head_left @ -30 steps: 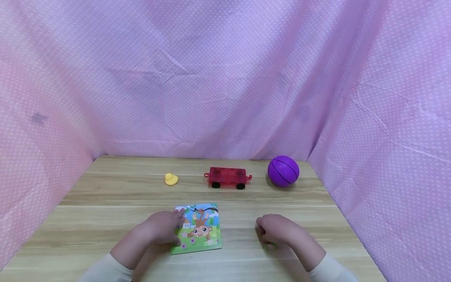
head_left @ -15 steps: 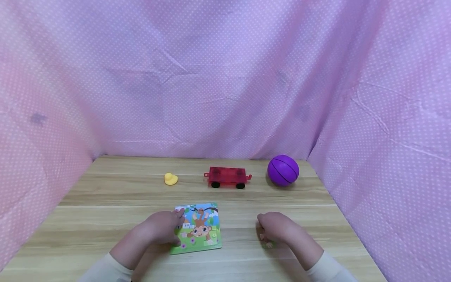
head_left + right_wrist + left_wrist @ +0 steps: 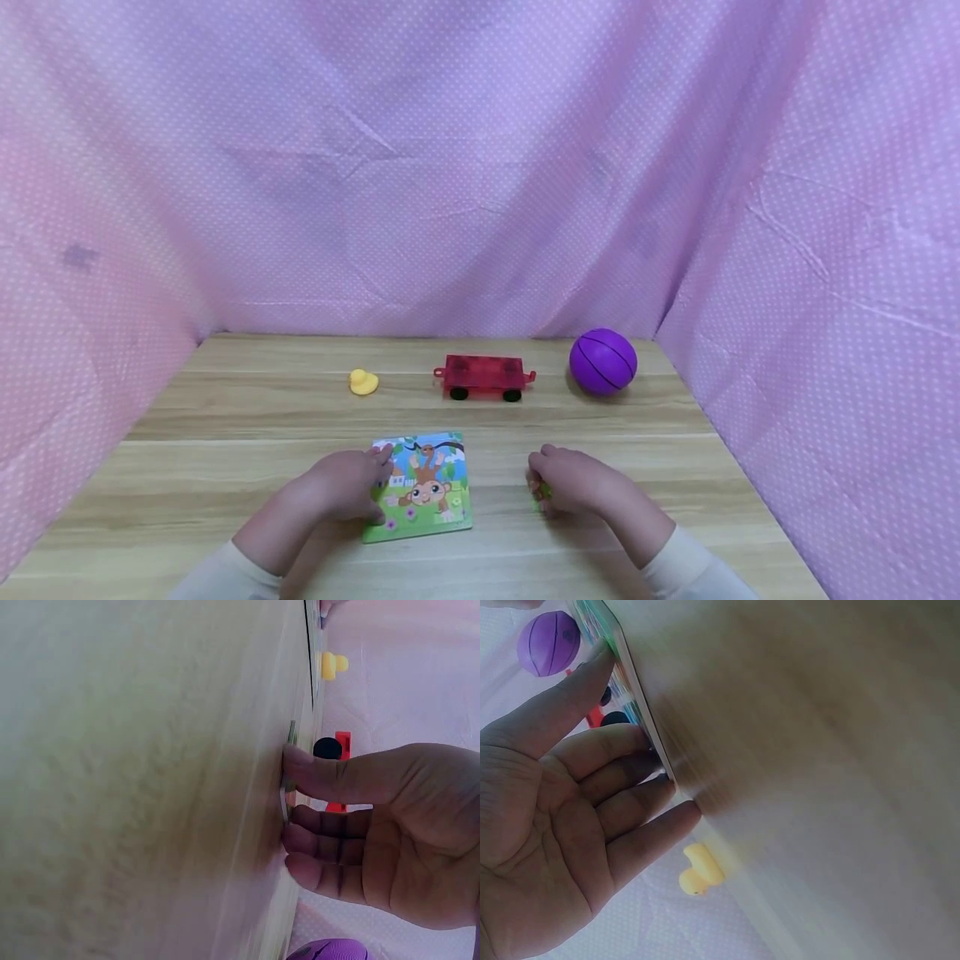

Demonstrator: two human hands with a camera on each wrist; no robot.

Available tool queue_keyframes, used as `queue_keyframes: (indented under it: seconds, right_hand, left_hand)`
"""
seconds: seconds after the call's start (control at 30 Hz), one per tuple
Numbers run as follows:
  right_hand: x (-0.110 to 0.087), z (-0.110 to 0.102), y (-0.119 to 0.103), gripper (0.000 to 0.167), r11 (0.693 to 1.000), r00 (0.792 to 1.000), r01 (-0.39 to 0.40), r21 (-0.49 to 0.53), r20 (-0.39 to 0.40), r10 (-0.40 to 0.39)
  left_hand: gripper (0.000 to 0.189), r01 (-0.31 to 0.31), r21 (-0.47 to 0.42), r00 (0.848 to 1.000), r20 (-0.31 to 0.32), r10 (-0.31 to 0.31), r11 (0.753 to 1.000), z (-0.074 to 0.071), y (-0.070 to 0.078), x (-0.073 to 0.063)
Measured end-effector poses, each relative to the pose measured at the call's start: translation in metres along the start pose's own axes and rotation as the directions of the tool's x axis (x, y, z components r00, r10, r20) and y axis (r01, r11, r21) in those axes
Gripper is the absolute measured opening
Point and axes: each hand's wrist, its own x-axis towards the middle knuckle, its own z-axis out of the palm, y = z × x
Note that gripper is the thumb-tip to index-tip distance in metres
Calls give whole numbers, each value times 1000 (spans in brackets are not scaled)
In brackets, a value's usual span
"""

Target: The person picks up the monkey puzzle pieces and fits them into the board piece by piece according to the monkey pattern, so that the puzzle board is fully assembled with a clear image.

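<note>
A square monkey jigsaw puzzle (image 3: 425, 492) lies flat on the wooden table, its monkey hanging from a branch in a green and blue scene. My left hand (image 3: 347, 485) rests at its left side, thumb and fingertips touching the border. In the left wrist view the fingers (image 3: 641, 844) stretch fairly straight to the puzzle's edge. To the right of the puzzle, my right hand (image 3: 572, 482) pinches a small flat green puzzle piece (image 3: 543, 492) close over the tabletop. The right wrist view shows the piece (image 3: 292, 733) between thumb and fingers, mostly hidden by them.
Behind the puzzle stands a red toy wagon (image 3: 483, 375) with black wheels. A yellow rubber duck (image 3: 363, 382) sits to its left, a purple ball (image 3: 603, 362) to its right. Pink dotted cloth (image 3: 450, 183) hangs around the back and sides of the table (image 3: 247, 417).
My right hand has moved a little left toward the puzzle, with the puzzle piece in its fingers. The left hand and the puzzle have stayed in place.
</note>
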Motion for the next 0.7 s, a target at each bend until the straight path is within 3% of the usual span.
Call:
queue_keyframes:
  seconds: [0.17,0.4,0.7]
  right_hand:
    - [4,0,1,29,1000,1000,-1,-14,8,2]
    - [13,2,-8,26,999,999,13,47,31,-15]
    - [37,-3,-34,9,973,984,176,150,-30,-174]
  left_hand:
    - [70,3,-5,1000,-3,-3,1000,2,0,0]
    - [69,-5,-4,1000,-3,5,1000,1,0,-1]
    - [69,0,1,1000,6,0,1000,0,1,1]
